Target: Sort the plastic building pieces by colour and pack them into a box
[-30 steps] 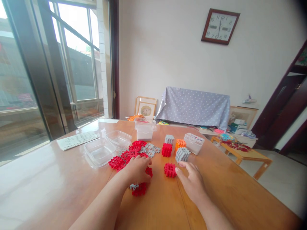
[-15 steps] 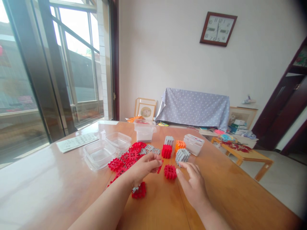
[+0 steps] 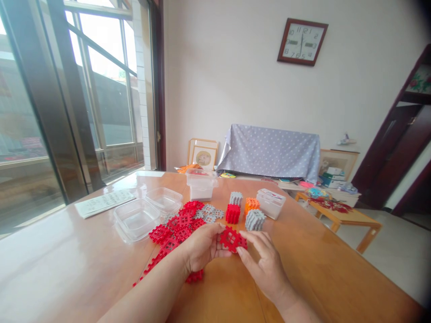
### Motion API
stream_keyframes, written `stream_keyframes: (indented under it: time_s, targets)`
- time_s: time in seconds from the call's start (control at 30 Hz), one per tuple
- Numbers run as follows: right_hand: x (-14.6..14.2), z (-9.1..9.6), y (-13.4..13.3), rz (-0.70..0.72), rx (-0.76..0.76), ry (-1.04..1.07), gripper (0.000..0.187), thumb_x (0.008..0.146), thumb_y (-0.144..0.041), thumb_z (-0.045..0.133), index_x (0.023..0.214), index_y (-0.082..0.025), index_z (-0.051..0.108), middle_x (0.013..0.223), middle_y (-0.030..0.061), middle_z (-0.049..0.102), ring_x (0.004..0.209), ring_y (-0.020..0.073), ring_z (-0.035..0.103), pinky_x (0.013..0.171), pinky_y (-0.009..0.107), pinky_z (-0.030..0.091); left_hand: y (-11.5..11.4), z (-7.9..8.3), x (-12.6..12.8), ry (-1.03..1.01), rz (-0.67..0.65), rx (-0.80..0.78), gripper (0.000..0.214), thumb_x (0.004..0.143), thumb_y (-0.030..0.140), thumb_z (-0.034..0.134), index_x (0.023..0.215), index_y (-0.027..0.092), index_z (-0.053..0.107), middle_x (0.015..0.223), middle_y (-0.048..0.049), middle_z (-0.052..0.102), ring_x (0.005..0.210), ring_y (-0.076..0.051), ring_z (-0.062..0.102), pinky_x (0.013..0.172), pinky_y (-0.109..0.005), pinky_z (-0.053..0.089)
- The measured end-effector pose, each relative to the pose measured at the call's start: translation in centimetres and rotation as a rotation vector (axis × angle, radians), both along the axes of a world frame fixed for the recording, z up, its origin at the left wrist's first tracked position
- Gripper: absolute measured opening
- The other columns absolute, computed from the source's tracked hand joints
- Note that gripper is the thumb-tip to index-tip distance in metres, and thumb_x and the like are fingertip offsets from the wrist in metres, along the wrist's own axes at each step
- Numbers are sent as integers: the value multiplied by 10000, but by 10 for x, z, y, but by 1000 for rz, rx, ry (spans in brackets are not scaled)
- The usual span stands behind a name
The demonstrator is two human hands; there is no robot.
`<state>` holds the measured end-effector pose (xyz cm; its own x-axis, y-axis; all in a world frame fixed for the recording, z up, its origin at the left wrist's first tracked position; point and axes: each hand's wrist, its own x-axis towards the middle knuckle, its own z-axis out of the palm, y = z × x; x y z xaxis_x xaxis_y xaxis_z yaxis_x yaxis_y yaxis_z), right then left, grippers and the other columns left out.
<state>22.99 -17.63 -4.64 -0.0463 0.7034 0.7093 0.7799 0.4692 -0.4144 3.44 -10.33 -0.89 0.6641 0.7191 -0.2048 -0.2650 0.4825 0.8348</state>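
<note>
Both hands meet over the wooden table (image 3: pixel 67 269) on a red cube of lattice pieces (image 3: pixel 233 239). My left hand (image 3: pixel 202 246) pinches the cube's left side, where a flat red piece stands against it. On the right side my right hand (image 3: pixel 266 260) grips the cube with curled fingers. A heap of loose red and grey lattice pieces (image 3: pixel 183 222) lies just beyond my left hand, and a few red ones (image 3: pixel 194 276) lie under my left wrist. Finished cubes stand behind: one red (image 3: pixel 232 213), two grey (image 3: pixel 255 220), one orange (image 3: pixel 252 204).
Two empty clear plastic tubs (image 3: pixel 138 218) and a printed sheet (image 3: pixel 104 202) lie to the left. A white tub (image 3: pixel 201 184) and a lidded box (image 3: pixel 271 202) stand at the back. Beyond the table are a low wooden table (image 3: pixel 340 217) and a draped cabinet (image 3: pixel 269 150).
My left hand picked a red piece out of the heap and carried it right to the red cube. My right hand closed on that cube, which both hands now hold.
</note>
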Motion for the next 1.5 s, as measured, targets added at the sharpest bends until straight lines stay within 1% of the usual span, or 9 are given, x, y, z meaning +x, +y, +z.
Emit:
stream_keyframes:
  time_s: [0.27, 0.4, 0.5, 0.67, 0.83, 1.03, 1.13, 1.3, 1.5]
  targets:
    - [-3, -3, -1, 40, -34, 57, 358, 906, -287, 624, 1263, -271, 601, 1178, 77, 645, 1111, 238, 597, 970, 404, 513, 4, -12, 2, 119, 89, 217, 287, 835, 426, 667, 834, 146, 602, 722, -46, 671, 600, -122, 606, 586, -238, 439]
    - [-4, -3, -2, 112, -61, 66, 246, 933, -261, 583, 1168, -285, 653, 1143, 61, 662, 1089, 218, 616, 952, 370, 521, 7, -18, 3, 165, 147, 365, 319, 844, 461, 660, 808, 150, 597, 660, -3, 597, 558, -89, 509, 567, -227, 367]
    - [-4, -4, -1, 117, -75, 83, 258, 933, -253, 580, 1180, -284, 649, 1138, 59, 668, 1073, 211, 628, 922, 345, 531, 8, -20, 2, 184, 150, 419, 326, 851, 470, 654, 803, 156, 580, 627, 20, 542, 532, -76, 441, 553, -226, 330]
    - [-6, -4, -3, 141, -117, 74, 229, 925, -228, 585, 1141, -270, 647, 1131, 52, 659, 1056, 192, 625, 896, 308, 520, 8, -22, 2, 176, 136, 435, 309, 852, 461, 657, 842, 168, 561, 632, 34, 518, 528, -75, 430, 539, -223, 318]
    - [-9, -3, -4, 150, -130, 82, 179, 879, -174, 603, 1039, -246, 639, 1011, 37, 655, 921, 176, 624, 800, 284, 509, 9, -26, 5, 175, 144, 444, 293, 833, 432, 687, 882, 184, 538, 655, 42, 525, 530, -82, 461, 529, -223, 339]
    - [-9, -4, -5, 108, -152, 93, 109, 837, -181, 619, 933, -233, 622, 881, 21, 643, 815, 175, 609, 733, 287, 493, 7, -25, 7, 159, 132, 424, 358, 866, 533, 628, 884, 188, 537, 641, 36, 534, 538, -89, 479, 543, -222, 343]
    - [-2, -8, 1, 67, -165, 168, 79, 861, -246, 610, 937, -228, 624, 896, 33, 660, 819, 179, 624, 745, 291, 510, 6, -22, 7, 178, 159, 412, 392, 861, 566, 619, 886, 182, 549, 724, 4, 597, 619, -106, 547, 603, -235, 387]
    - [17, -17, 15, -104, -161, 222, 169, 868, -344, 612, 973, -214, 638, 918, 51, 682, 852, 203, 641, 783, 327, 522, 7, -20, 6, 265, 238, 390, 420, 858, 574, 606, 961, 169, 567, 898, -71, 684, 749, -148, 627, 708, -277, 437]
    - [22, -22, 19, -86, -256, 147, 143, 869, -300, 581, 963, -212, 644, 935, 45, 681, 832, 191, 654, 785, 329, 524, 7, -22, 7, 317, 204, 464, 320, 879, 480, 571, 873, 160, 572, 849, -69, 670, 742, -159, 623, 700, -288, 446]
